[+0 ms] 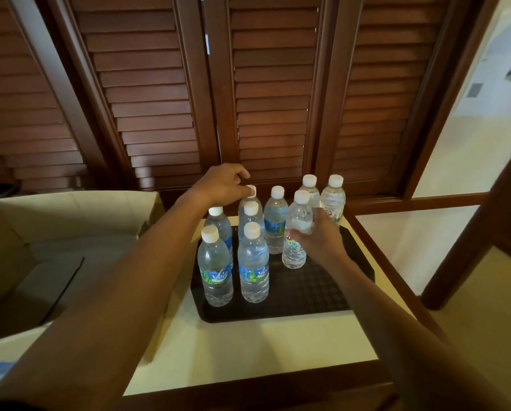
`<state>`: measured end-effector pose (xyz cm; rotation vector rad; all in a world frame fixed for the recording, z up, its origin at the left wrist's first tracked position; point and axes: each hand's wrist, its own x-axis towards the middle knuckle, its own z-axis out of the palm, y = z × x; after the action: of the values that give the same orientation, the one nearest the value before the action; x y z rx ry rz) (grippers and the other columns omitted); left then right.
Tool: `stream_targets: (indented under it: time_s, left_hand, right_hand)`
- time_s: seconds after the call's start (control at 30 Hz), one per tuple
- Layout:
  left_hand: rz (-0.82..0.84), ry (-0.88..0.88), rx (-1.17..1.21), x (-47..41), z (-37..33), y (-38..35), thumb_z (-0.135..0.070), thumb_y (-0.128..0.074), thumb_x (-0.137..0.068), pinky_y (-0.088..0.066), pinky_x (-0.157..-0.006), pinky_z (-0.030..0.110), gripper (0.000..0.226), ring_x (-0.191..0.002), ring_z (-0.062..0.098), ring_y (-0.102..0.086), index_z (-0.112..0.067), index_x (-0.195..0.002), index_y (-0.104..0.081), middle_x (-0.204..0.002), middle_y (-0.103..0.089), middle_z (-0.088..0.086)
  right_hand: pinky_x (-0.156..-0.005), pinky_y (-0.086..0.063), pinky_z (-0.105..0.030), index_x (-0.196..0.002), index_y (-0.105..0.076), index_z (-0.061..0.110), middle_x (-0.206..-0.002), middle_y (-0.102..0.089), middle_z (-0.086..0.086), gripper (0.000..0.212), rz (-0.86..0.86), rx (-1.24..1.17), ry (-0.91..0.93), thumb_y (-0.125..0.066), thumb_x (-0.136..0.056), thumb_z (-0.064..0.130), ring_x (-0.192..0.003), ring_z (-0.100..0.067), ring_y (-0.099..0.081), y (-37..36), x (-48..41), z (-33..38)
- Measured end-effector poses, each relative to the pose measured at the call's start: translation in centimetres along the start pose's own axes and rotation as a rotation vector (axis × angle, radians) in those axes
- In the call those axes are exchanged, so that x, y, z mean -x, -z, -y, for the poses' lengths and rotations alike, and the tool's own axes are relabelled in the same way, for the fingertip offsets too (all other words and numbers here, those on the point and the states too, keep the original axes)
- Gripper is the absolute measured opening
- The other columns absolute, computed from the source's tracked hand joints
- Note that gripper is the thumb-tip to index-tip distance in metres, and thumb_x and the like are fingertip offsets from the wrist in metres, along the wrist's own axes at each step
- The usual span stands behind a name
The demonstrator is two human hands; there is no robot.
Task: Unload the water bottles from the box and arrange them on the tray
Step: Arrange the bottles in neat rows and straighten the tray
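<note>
Two grips, left hand point(218, 185) pinching cap point(251, 191), right hand point(322, 235) clasping bottle point(299, 216)

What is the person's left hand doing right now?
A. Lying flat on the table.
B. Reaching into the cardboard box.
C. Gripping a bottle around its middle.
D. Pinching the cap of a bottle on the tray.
D: the left hand pinches the white cap of a back-row bottle on the tray; the right hand grips a second bottle by its body.

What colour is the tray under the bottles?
Black, with a textured surface; the tray shows best in the head view.
</note>
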<state>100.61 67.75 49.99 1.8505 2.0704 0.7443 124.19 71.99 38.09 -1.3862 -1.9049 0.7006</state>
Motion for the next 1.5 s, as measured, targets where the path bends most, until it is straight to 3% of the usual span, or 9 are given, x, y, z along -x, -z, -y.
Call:
stream_targets:
  time_s: [0.13, 0.3, 0.43, 0.53, 0.73, 1.0, 1.23, 1.4, 1.5]
  left_hand:
    - [0.006, -0.035, -0.001, -0.1, -0.6, -1.2, -0.040, -0.076, -0.088, -0.040, -0.072, 0.019, 0.045, -0.106, 0.013, -0.062, -0.027, -0.130, -0.066, -0.121, -0.065, -0.002]
    - [-0.015, -0.110, -0.044, -0.6, -1.4, -2.6, -0.035, -0.080, -0.085, -0.047, -0.090, 0.028, 0.049, -0.113, 0.017, -0.061, -0.023, -0.131, -0.066, -0.122, -0.065, 0.002]
    - [0.125, -0.169, -0.184, -2.6, -3.5, -3.8, -0.032, -0.084, -0.082, -0.047, -0.099, 0.033, 0.066, -0.121, 0.021, -0.060, -0.019, -0.141, -0.058, -0.131, -0.064, 0.005]
    - [0.168, -0.146, -0.245, -4.1, -4.1, -4.6, -0.031, -0.086, -0.080, -0.050, -0.100, 0.037, 0.068, -0.119, 0.025, -0.062, -0.016, -0.141, -0.060, -0.131, -0.065, 0.008]
    - [0.104, -0.158, -0.245, -5.0, -4.3, -5.3, -0.027, -0.090, -0.073, -0.057, -0.089, 0.041, 0.030, -0.099, 0.017, -0.068, -0.018, -0.100, -0.080, -0.102, -0.075, -0.001]
    - [0.152, -0.232, -0.192, -3.5, -4.9, -5.7, -0.024, -0.086, -0.079, -0.056, -0.086, 0.032, 0.026, -0.092, 0.010, -0.068, -0.017, -0.104, -0.080, -0.100, -0.076, -0.005]
    - [0.157, -0.256, -0.192, -2.2, -5.3, -5.7, -0.021, -0.083, -0.082, -0.058, -0.087, 0.033, 0.025, -0.092, 0.008, -0.069, -0.017, -0.107, -0.079, -0.100, -0.076, -0.005]
    - [0.180, -0.175, -0.105, -1.7, -4.9, -5.1, -0.023, -0.084, -0.083, -0.053, -0.090, 0.026, 0.046, -0.105, 0.010, -0.068, -0.019, -0.127, -0.071, -0.116, -0.074, -0.002]
    - [0.199, -0.127, 0.020, -1.8, -4.8, -4.0, -0.037, -0.086, -0.080, -0.048, -0.093, 0.027, 0.058, -0.112, 0.011, -0.065, -0.026, -0.133, -0.066, -0.122, -0.071, -0.004]
  right_hand:
    - [-0.102, -0.050, -0.041, -0.143, -0.046, 0.023, -0.135, -0.064, 0.002, 0.069, 0.079, -0.023, 0.035, -0.081, -0.085, 0.034, -0.125, -0.022, -0.061, -0.1, -0.1, -0.2]
    - [-0.105, -0.051, -0.045, -0.143, -0.046, 0.028, -0.135, -0.064, 0.007, 0.069, 0.364, 0.017, 0.111, -0.077, -0.082, 0.041, -0.124, -0.017, -0.062, 1.9, 1.2, -0.8]
    - [-0.108, -0.049, -0.042, -0.143, -0.043, 0.031, -0.139, -0.062, 0.009, 0.071, 0.454, -0.051, 0.129, -0.079, -0.083, 0.039, -0.127, -0.013, -0.060, 2.6, 2.8, -0.7]
    - [-0.107, -0.050, -0.044, -0.144, -0.039, 0.028, -0.141, -0.061, 0.009, 0.079, 0.472, -0.103, 0.094, -0.081, -0.079, 0.042, -0.127, -0.014, -0.060, 2.8, 3.4, -1.0]
    - [-0.104, -0.050, -0.035, -0.143, -0.046, 0.028, -0.139, -0.062, 0.011, 0.068, 0.424, -0.143, 0.109, -0.080, -0.085, 0.035, -0.127, -0.012, -0.060, 3.1, 4.1, -1.2]
    - [-0.079, -0.043, -0.007, -0.133, -0.057, 0.026, -0.109, -0.062, 0.026, 0.053, 0.318, -0.214, 0.058, -0.081, -0.086, 0.025, -0.100, 0.009, -0.060, 2.7, 4.9, -1.7]
    - [-0.070, -0.045, 0.000, -0.133, -0.060, 0.022, -0.114, -0.067, 0.021, 0.050, 0.306, -0.245, 0.061, -0.080, -0.087, 0.019, -0.093, 0.016, -0.059, 2.6, 5.3, -1.6]
    - [-0.102, -0.050, -0.027, -0.139, -0.057, 0.023, -0.134, -0.067, 0.009, 0.058, 0.333, -0.257, 0.071, -0.082, -0.086, 0.025, -0.121, -0.006, -0.062, 3.3, 5.6, -1.3]
    - [-0.098, -0.046, -0.024, -0.141, -0.054, 0.028, -0.136, -0.062, 0.016, 0.064, 0.359, -0.247, 0.089, -0.082, -0.084, 0.037, -0.124, -0.006, -0.059, 4.4, 5.5, -1.5]
